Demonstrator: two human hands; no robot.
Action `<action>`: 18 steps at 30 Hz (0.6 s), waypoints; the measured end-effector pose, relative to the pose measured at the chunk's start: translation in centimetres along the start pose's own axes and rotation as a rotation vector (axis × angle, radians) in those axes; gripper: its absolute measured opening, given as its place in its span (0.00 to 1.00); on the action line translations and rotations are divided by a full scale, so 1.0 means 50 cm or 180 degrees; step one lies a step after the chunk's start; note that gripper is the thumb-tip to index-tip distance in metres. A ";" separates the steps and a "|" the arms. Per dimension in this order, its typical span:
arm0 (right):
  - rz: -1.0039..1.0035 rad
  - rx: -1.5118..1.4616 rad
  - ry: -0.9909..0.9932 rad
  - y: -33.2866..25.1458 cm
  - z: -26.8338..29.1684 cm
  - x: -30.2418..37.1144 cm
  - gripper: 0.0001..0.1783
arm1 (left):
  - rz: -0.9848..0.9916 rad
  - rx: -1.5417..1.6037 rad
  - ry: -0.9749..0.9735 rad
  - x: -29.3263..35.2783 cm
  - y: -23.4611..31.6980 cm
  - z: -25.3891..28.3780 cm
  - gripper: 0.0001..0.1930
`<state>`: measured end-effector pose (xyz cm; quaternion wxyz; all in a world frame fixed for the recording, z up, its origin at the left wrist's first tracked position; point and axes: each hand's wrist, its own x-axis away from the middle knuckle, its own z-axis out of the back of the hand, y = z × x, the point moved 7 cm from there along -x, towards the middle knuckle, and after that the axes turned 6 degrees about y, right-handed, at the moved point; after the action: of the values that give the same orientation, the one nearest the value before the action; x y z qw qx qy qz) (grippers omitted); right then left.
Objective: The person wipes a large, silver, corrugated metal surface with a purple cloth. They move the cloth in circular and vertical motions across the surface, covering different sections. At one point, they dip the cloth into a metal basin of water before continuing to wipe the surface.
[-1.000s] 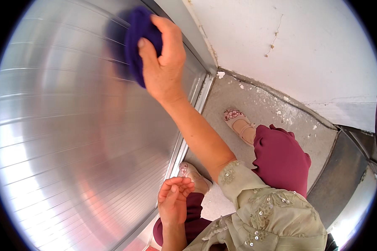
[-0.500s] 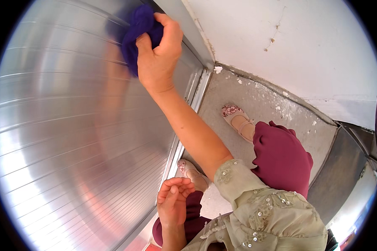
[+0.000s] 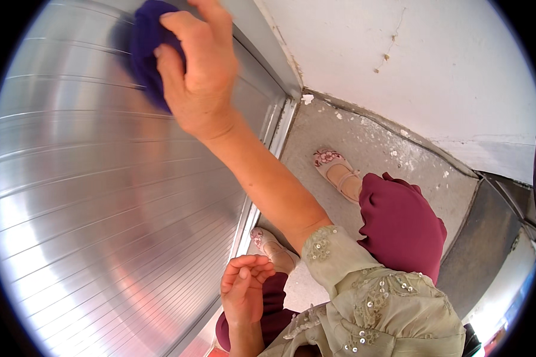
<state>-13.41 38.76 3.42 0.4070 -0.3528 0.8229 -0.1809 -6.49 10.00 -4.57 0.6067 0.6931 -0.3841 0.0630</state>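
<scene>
A dark purple cloth point(image 3: 146, 56) lies bunched against the shiny ribbed metal panel point(image 3: 95, 184), high up on the left. My right hand point(image 3: 201, 80) grips it, thumb and fingers spread over its edge and pressing it to the surface. Some fingertips are cut off by the top edge of the picture or hidden by the cloth. Lower down, my left hand point(image 3: 244, 291) hovers in front of my body, palm up with loosely curled fingers and nothing in it. It stays apart from the panel.
A metal frame point(image 3: 280, 131) borders the panel, with a white wall point(image 3: 411, 65) meeting it at the far corner. My feet in pink shoes point(image 3: 333, 163) stand on a grey floor point(image 3: 369, 143) flecked with white. To the right lies a dark slab point(image 3: 482, 238).
My right hand has slid the cloth left and slightly up across the metal panel. The left hand has barely shifted.
</scene>
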 end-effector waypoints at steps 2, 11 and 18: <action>-0.0209 -0.0131 -0.0037 0.006 -0.007 -0.003 0.21 | -0.0008 0.0007 -0.0023 0.000 0.002 -0.003 0.11; -0.0209 0.0471 0.0262 0.058 0.017 0.021 0.21 | -0.0029 0.0045 -0.0019 0.004 0.003 0.003 0.11; 0.0126 0.0321 0.0353 0.023 0.023 0.005 0.18 | -0.0065 0.0229 -0.0041 0.004 0.010 0.006 0.11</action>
<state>-13.07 39.33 1.91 0.3816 -0.3049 0.8408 -0.2333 -6.76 9.64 -4.13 0.5795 0.7188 -0.3785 0.0662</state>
